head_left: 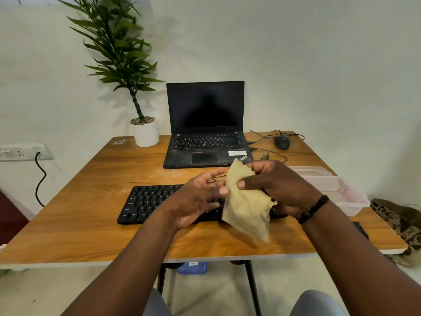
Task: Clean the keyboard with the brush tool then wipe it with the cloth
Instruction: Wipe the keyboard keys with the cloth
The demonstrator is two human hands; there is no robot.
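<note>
Cloth (246, 206): beige, held in the air above the right part of the keyboard; long axis ran from a top corner near the laptop's front edge down to a loose corner pointing at the worktop's near edge.
Right grip (276, 185): closed on the cloth's upper part, thumb pressed across its front, fingers curled behind; dark band on the wrist.
Left grip (200, 197): open, palm turned right, fingers spread and relaxed, fingertips (224, 190) touching the cloth's left edge.
Keyboard (148, 202): black, flat on the worktop, long axis running left to right, parallel to the near edge; right half hidden behind hands and cloth.
Worktop (79, 213): wooden, pale dusty smears between keyboard and laptop.
Laptop (206, 124): open, screen dark, behind the keyboard.
Mouse (282, 142): black, wired, right of the laptop.
Plant (145, 133): in a white pot, left of the laptop.
Tubs (337, 190): clear plastic, at the right edge, just beside the right wrist.
Brush: could not be made out.
</note>
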